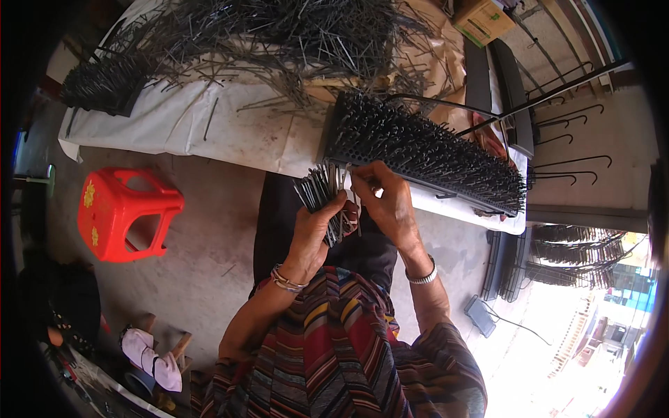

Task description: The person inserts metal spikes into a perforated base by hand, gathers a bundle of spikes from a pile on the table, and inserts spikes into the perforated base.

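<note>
My left hand [312, 226] is closed round a bundle of thin dark metal rods [322, 187], their tops fanned out in front of my body. Right beside it, my right hand [389, 205] has thumb and forefinger pinched at the edge of the bundle, on what looks like one lighter thin metal rod; its lower part is hidden by the fingers. Just beyond my right hand, a long black rack [435, 182] with a perforated side stands at the table's edge, densely packed with upright dark rods.
A big loose heap of dark rods [300, 35] covers the far part of the table [230, 132]. A smaller packed rack [104, 83] stands at its left end. On the floor is a red plastic stool [104, 212]. Hooked rods [571, 174] hang at the right.
</note>
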`<action>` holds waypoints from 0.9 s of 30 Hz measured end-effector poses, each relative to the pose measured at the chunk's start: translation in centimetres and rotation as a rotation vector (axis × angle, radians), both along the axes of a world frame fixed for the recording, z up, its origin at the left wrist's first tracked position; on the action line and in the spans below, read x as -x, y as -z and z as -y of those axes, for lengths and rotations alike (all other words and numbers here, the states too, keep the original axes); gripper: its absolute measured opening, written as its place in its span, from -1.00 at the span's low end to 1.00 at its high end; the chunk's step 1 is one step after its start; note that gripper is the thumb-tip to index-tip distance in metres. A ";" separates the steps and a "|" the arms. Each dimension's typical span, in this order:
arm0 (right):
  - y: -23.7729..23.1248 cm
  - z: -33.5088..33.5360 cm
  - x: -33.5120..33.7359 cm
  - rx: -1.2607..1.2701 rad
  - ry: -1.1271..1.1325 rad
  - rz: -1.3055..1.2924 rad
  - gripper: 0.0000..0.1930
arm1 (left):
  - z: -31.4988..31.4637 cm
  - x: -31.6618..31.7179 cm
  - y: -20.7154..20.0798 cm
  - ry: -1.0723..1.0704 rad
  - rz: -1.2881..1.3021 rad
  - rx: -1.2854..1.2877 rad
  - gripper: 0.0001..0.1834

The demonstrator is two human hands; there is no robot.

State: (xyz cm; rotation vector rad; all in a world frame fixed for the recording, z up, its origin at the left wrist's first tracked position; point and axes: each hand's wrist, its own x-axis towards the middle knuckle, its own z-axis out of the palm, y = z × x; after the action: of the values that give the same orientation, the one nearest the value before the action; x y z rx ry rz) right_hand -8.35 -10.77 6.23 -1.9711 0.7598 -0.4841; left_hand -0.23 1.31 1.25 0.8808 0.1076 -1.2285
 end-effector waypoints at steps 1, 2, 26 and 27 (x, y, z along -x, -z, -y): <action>-0.1 -0.1 0.0 -0.002 -0.006 0.002 -0.85 | -0.1 0.1 -0.3 -0.006 0.002 -0.002 -0.83; -0.1 -0.1 0.0 -0.102 -0.013 -0.014 -0.86 | 0.2 0.2 -0.5 -0.021 -0.017 -0.004 -0.82; 2.0 3.6 -2.7 0.534 0.271 0.157 -0.86 | -0.5 0.8 0.5 0.010 -0.076 -0.060 -0.82; 2.1 3.7 -2.7 0.533 0.269 0.158 -0.86 | -0.5 0.8 0.4 0.014 -0.071 -0.057 -0.81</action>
State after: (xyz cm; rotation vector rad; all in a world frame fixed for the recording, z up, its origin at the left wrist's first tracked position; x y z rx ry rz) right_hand -5.70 -14.43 4.11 -2.2855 0.8603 -1.0813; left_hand -1.05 1.79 0.81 0.8891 0.1943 -1.2756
